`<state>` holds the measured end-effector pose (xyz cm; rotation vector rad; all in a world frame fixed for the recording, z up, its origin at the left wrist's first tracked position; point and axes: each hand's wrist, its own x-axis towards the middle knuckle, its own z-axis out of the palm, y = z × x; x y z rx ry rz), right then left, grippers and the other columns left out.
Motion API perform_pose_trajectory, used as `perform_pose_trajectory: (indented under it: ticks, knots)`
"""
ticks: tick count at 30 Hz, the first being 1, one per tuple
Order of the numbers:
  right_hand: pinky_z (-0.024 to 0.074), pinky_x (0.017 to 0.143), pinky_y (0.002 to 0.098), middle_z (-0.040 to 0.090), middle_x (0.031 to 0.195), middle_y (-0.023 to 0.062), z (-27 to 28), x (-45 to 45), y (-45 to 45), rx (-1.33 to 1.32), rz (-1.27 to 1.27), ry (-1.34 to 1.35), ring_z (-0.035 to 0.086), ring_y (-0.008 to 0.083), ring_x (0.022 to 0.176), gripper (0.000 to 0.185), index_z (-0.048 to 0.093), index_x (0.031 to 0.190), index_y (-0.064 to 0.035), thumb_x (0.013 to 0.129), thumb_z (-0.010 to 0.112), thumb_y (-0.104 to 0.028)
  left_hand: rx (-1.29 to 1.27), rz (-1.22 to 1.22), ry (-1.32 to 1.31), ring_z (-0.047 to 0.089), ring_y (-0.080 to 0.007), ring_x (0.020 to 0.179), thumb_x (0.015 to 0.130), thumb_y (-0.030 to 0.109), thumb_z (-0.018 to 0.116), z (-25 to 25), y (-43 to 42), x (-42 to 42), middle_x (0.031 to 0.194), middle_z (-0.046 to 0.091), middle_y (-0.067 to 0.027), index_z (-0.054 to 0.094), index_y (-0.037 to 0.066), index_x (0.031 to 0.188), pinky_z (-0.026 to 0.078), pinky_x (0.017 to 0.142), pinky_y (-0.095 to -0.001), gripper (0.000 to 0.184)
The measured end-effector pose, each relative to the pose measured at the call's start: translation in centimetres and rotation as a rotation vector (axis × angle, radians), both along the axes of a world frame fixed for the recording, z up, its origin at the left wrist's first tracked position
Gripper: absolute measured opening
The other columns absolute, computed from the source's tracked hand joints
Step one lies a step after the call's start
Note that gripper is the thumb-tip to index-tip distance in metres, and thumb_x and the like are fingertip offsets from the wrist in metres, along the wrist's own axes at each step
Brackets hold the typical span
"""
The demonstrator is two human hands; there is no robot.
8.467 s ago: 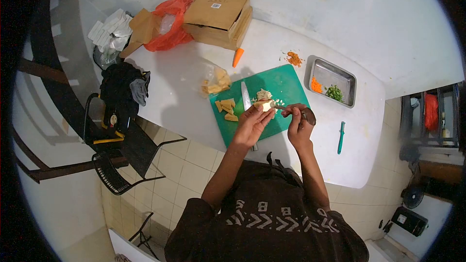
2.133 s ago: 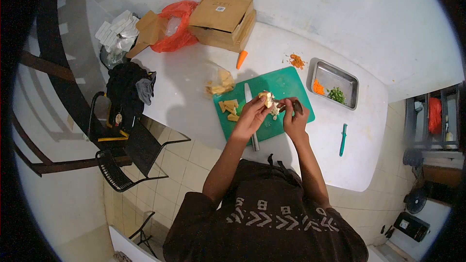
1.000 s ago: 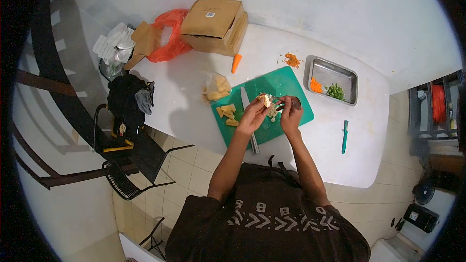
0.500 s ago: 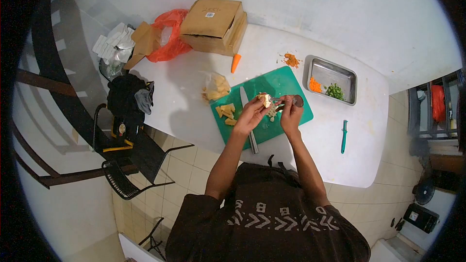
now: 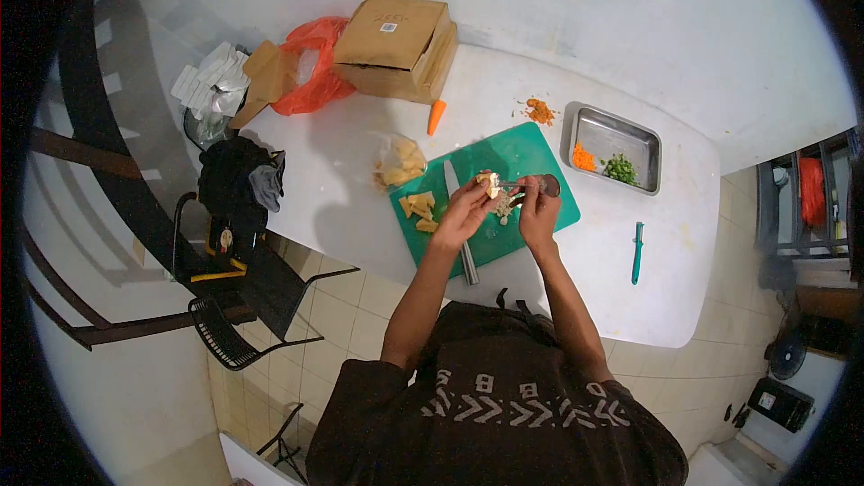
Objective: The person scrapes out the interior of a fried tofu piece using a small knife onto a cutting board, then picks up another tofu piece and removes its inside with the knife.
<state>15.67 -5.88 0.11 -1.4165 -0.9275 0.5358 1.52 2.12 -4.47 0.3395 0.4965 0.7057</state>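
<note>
My left hand (image 5: 462, 214) is closed around a piece of fried tofu (image 5: 489, 184) with yellowish skin and a white inside. In my right hand (image 5: 538, 213) is a metal spoon (image 5: 550, 185); its round bowl points right and its handle end meets the tofu. Both hands are above the green cutting board (image 5: 531, 148). Pale crumbs (image 5: 504, 214) lie on the board under the hands. A long knife (image 5: 452, 178) lies across the board to the left, beside several yellow tofu pieces (image 5: 417, 205). More tofu sits in a clear plastic bag (image 5: 402, 160) at the board's left edge.
A steel tray (image 5: 660, 157) holds chopped orange carrot (image 5: 583, 158) and green slices (image 5: 620, 168). Carrot peelings (image 5: 540, 111) and a carrot (image 5: 436, 117) lie behind the board. A green peeler (image 5: 638, 254) is at right. Cardboard boxes (image 5: 393, 31) and a red bag (image 5: 315, 67) stand back left.
The spoon and my right hand have shifted very slightly left, with the handle end still at the tofu. Everything else looks the same.
</note>
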Motion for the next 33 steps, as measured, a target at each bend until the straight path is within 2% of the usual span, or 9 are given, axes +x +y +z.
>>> perform_pose_trajectory:
  ticks: [9, 11, 15, 18, 20, 26, 30, 32, 33]
  knots:
    - [0.0572, 0.056, 0.0309, 0.066, 0.088, 0.0143, 0.0, 0.0, -0.4, 0.004, 0.01, -0.055, 0.068, 0.0188, 0.071, 0.025, 0.054, 0.096, 0.0041, 0.107, 0.048, -0.017, -0.013, 0.032, 0.041, 0.063, -0.0149, 0.111, 0.102, 0.013, 0.06, 0.0, 0.1, 0.2, 0.119, 0.066, -0.0038, 0.061, 0.005, 0.125, 0.052, 0.102, -0.0336, 0.025]
    - [0.0572, 0.056, 0.0306, 0.065, 0.087, 0.0138, 0.2, -0.2, -0.5, 0.085, -0.056, 0.037, 0.068, 0.0181, 0.07, 0.026, 0.054, 0.096, 0.0037, 0.107, 0.048, -0.019, -0.009, 0.035, 0.035, 0.063, -0.0148, 0.111, 0.102, 0.014, 0.06, -0.4, 0.2, 0.4, 0.119, 0.065, -0.0037, 0.061, 0.005, 0.125, 0.052, 0.102, -0.0335, 0.025]
    - [0.0573, 0.056, 0.0306, 0.065, 0.085, 0.0125, 0.2, 0.1, -0.6, 0.044, 0.009, -0.024, 0.068, 0.0175, 0.071, 0.026, 0.054, 0.097, 0.0032, 0.107, 0.049, -0.019, -0.016, 0.017, 0.043, 0.063, -0.0146, 0.112, 0.102, 0.013, 0.059, 0.0, -0.1, 0.5, 0.12, 0.066, -0.0042, 0.061, 0.006, 0.126, 0.052, 0.101, -0.0319, 0.025]
    - [0.0574, 0.056, 0.0305, 0.066, 0.084, 0.0115, 0.2, -0.1, -0.4, 0.099, -0.057, 0.078, 0.068, 0.0172, 0.07, 0.024, 0.054, 0.097, 0.0029, 0.107, 0.048, -0.019, -0.027, 0.038, 0.02, 0.063, -0.0149, 0.113, 0.102, 0.013, 0.059, -0.2, -0.1, 0.5, 0.121, 0.066, -0.0045, 0.061, 0.006, 0.125, 0.052, 0.1, -0.0312, 0.024]
    - [0.0569, 0.055, 0.0312, 0.068, 0.08, 0.0133, 0.5, 0.0, -0.2, 0.015, -0.019, 0.011, 0.07, 0.019, 0.067, 0.029, 0.061, 0.093, 0.0044, 0.107, 0.049, -0.018, -0.032, 0.044, 0.009, 0.063, -0.0152, 0.114, 0.102, 0.012, 0.059, -0.5, -0.2, 0.5, 0.121, 0.066, -0.0045, 0.061, 0.007, 0.124, 0.052, 0.099, -0.0311, 0.023]
    - [0.0552, 0.057, 0.0316, 0.069, 0.071, 0.0116, 0.2, -0.2, -0.2, 0.035, -0.086, -0.091, 0.069, 0.0191, 0.063, 0.033, 0.064, 0.088, 0.0024, 0.107, 0.048, -0.019, -0.029, 0.077, 0.0, 0.064, -0.0161, 0.113, 0.102, 0.012, 0.059, -0.3, -0.3, 0.4, 0.117, 0.067, -0.0047, 0.061, 0.005, 0.122, 0.053, 0.098, -0.032, 0.021]
    - [0.0545, 0.058, 0.032, 0.069, 0.072, 0.012, 0.9, -0.3, -0.1, 0.028, -0.065, -0.04, 0.069, 0.0197, 0.063, 0.032, 0.064, 0.088, 0.0023, 0.107, 0.049, -0.019, -0.002, 0.061, -0.026, 0.065, -0.0168, 0.112, 0.101, 0.013, 0.06, -0.3, -0.2, 0.5, 0.117, 0.067, -0.0058, 0.063, 0.004, 0.119, 0.053, 0.102, -0.0343, 0.02]
    - [0.058, 0.056, 0.0313, 0.066, 0.083, 0.0127, 1.1, -0.3, -0.2, 0.101, -0.044, 0.017, 0.068, 0.0179, 0.07, 0.026, 0.055, 0.096, 0.0037, 0.107, 0.049, -0.019, -0.015, 0.066, -0.029, 0.065, -0.017, 0.111, 0.101, 0.013, 0.06, -0.2, -0.4, 0.4, 0.117, 0.067, -0.0061, 0.063, 0.003, 0.118, 0.053, 0.103, -0.0355, 0.02]
    - [0.058, 0.056, 0.0313, 0.066, 0.083, 0.0127, 0.8, -0.1, -0.2, 0.101, -0.044, 0.017, 0.068, 0.0179, 0.07, 0.026, 0.055, 0.096, 0.0037, 0.107, 0.049, -0.019, -0.02, 0.059, -0.011, 0.065, -0.0169, 0.111, 0.101, 0.013, 0.06, -0.1, -0.4, 0.4, 0.116, 0.067, -0.0063, 0.063, 0.003, 0.118, 0.053, 0.104, -0.0363, 0.02]
